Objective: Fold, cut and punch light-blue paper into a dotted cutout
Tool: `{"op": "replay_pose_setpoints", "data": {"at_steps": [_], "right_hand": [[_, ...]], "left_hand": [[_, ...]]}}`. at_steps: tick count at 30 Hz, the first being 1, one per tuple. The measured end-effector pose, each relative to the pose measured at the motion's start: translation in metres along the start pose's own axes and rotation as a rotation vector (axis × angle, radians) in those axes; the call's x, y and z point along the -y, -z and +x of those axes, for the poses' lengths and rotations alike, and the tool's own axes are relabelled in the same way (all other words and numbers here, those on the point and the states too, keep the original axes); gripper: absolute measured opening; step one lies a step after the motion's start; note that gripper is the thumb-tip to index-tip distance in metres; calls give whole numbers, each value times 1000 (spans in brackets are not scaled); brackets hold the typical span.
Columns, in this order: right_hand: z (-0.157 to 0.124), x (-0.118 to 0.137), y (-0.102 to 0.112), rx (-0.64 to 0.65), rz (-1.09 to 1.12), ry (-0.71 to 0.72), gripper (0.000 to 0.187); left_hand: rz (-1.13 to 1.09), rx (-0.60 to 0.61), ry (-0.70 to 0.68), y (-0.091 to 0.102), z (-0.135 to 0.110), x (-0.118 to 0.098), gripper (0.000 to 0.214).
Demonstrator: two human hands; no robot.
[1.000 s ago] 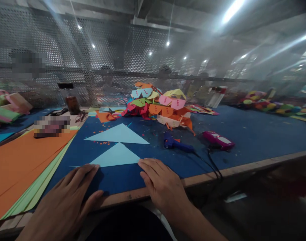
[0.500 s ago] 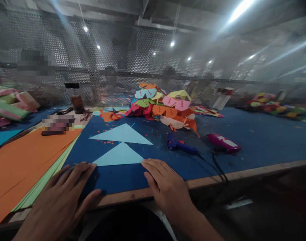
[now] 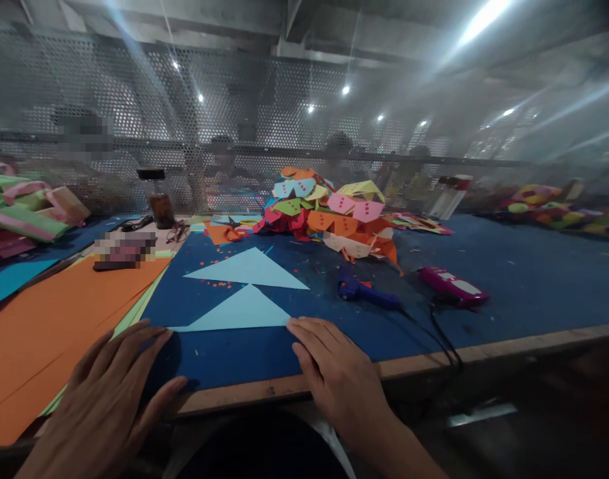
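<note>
Two light blue paper triangles lie on the blue table top (image 3: 508, 279). The near triangle (image 3: 237, 313) is just in front of me and the far triangle (image 3: 247, 268) lies behind it. My right hand (image 3: 337, 372) rests flat with fingers stretched out, fingertips touching the near triangle's right corner. My left hand (image 3: 112, 392) lies flat and spread near the table's front edge, just short of the triangle's left tip, beside the stacked paper sheets.
Orange and green paper sheets (image 3: 50, 326) are stacked at the left. A blue glue gun (image 3: 359, 291) with a black cord and a pink tool (image 3: 451, 286) lie to the right. A heap of coloured paper pieces (image 3: 329, 213) sits at the back before a perforated metal screen (image 3: 235, 126).
My left hand has slid left and back, off the near triangle's left tip. My right hand stays at the right corner. The view has shifted slightly to the left.
</note>
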State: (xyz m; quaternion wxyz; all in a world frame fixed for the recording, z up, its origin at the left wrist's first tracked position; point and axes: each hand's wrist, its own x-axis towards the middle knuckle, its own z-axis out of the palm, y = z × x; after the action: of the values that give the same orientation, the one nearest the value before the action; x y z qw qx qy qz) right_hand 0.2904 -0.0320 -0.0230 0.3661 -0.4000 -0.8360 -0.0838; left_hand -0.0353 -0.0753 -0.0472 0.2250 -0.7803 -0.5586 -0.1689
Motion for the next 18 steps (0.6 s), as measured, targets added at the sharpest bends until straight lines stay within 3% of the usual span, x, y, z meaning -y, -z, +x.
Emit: {"op": "replay_pose_setpoints", "data": {"at_steps": [3,6,8,18], "right_hand": [[0,1,0,-3,1,5,27],[0,1,0,10,3,-2,27],[0,1,1,23,10,-13,28],[5,2,6,95,19,-18,27]], "left_hand": [[-43,-68,-34,0,11,-16,75],[-61,-107,-217,4,25,-36,77],[-81,-86,-270,6,30,-44,74],[-99,-39,-210,2,29,-44,76]]}}
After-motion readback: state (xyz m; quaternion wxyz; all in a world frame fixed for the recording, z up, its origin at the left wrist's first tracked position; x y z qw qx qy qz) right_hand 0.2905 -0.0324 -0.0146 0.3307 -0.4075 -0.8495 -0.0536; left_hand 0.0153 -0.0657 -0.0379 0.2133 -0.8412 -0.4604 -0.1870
